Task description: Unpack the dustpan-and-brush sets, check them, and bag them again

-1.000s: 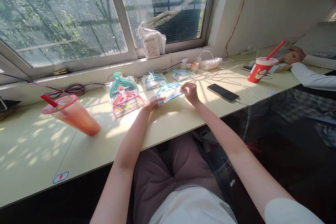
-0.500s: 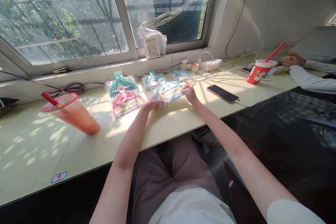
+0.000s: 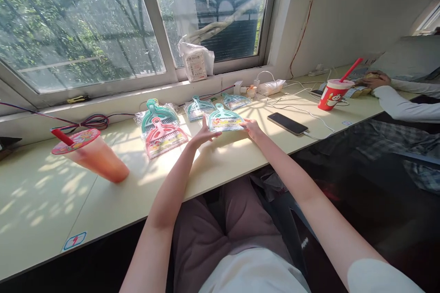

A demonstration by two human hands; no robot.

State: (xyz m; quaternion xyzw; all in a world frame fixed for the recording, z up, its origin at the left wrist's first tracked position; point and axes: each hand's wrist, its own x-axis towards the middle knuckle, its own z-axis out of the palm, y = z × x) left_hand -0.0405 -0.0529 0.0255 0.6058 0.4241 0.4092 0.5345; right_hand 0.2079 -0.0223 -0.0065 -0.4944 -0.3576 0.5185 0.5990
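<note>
Both of my hands hold a packaged teal dustpan and brush set (image 3: 226,120) above the table. My left hand (image 3: 205,135) grips its left edge, thumb up and fingers underneath. At the right edge, my right hand (image 3: 253,128) pinches the clear wrapping. To the left lies a packaged pink dustpan set (image 3: 165,139), overlapping a teal dustpan set (image 3: 157,112) behind it. Two more wrapped teal sets, one at the back (image 3: 198,108) and one farther right (image 3: 236,100), rest beyond my hands.
A tall orange drink cup (image 3: 103,158) stands left, a red cup (image 3: 333,96) right. A phone (image 3: 288,123) with a white cable lies right of my hands. Bundled wires (image 3: 91,122) run along the window sill. Another person's hands (image 3: 377,80) are at the far right.
The held set has turned to face me more squarely and levelled. My left thumb has come up along its left edge, and my right fingers have slid lower on its right edge.
</note>
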